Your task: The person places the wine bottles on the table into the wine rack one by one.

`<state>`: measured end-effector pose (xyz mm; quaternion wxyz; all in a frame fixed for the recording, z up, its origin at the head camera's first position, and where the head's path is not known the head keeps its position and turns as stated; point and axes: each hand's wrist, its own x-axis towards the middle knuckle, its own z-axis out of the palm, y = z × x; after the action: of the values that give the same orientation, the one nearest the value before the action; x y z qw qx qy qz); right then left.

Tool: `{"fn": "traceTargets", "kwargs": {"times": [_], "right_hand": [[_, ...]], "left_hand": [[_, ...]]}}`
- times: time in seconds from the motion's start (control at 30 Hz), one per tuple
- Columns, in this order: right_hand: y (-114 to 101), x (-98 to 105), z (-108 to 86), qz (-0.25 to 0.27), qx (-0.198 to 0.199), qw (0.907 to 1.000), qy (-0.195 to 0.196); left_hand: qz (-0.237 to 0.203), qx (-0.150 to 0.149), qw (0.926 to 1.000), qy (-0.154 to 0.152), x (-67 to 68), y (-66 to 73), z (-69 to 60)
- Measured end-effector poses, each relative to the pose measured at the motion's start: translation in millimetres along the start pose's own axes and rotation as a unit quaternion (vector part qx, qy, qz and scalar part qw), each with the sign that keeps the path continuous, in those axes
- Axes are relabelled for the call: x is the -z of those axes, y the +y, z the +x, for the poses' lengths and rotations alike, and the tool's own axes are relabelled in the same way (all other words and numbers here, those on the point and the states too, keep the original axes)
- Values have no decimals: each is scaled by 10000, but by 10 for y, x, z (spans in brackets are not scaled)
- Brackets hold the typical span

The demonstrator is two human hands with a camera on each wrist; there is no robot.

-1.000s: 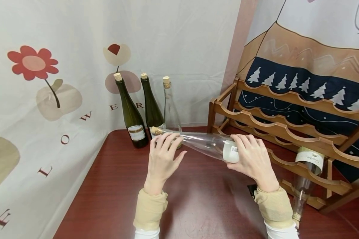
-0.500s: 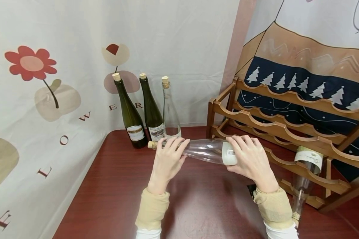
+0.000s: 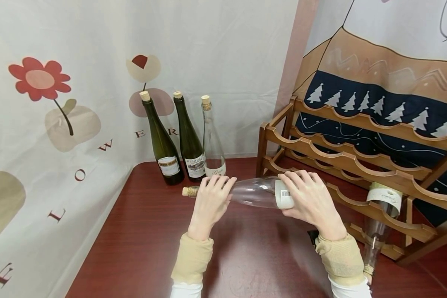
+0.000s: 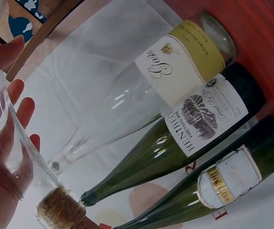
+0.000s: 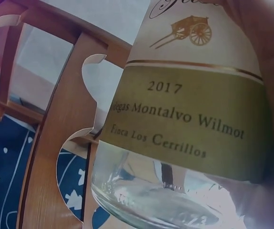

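A clear corked bottle [image 3: 254, 192] lies level in both hands above the table, cork to the left. My left hand [image 3: 211, 203] grips its neck, the cork [image 4: 60, 209] sticking out past the fingers. My right hand [image 3: 313, 202] holds the labelled base end; its olive and white label [image 5: 184, 114] fills the right wrist view. Behind stand two green bottles [image 3: 164, 145] and another clear bottle [image 3: 213, 145], all corked and upright.
A wooden rack [image 3: 342, 156] with scalloped rails stands at the right; another clear bottle [image 3: 385, 200] slants neck down in it. A small black object [image 3: 313, 236] lies by the right wrist. Printed cloth [image 3: 227, 49] hangs behind the reddish table [image 3: 141, 248].
The bottle's neck end has come down, so the bottle went from slanting to nearly level. My left hand has shifted slightly right, and its fingers have closed further round the neck.
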<state>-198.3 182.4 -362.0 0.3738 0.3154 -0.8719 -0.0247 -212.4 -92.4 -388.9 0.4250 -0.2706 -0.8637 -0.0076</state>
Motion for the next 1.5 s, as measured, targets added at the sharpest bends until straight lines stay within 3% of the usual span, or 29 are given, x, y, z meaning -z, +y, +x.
{"fn": "traceTargets", "kwargs": {"times": [0.3, 0.7, 1.5], "right_hand": [[-1, -7, -6, 42, 49, 10000, -13], [5, -19, -20, 130, 94, 9999, -18], [22, -20, -78, 568, 33, 9983, -157]], "left_hand": [[-98, -126, 9997, 165, -82, -11, -33], [-178, -91, 9997, 112, -109, -6, -57], [-250, -47, 9997, 21, -34, -6, -10]]}}
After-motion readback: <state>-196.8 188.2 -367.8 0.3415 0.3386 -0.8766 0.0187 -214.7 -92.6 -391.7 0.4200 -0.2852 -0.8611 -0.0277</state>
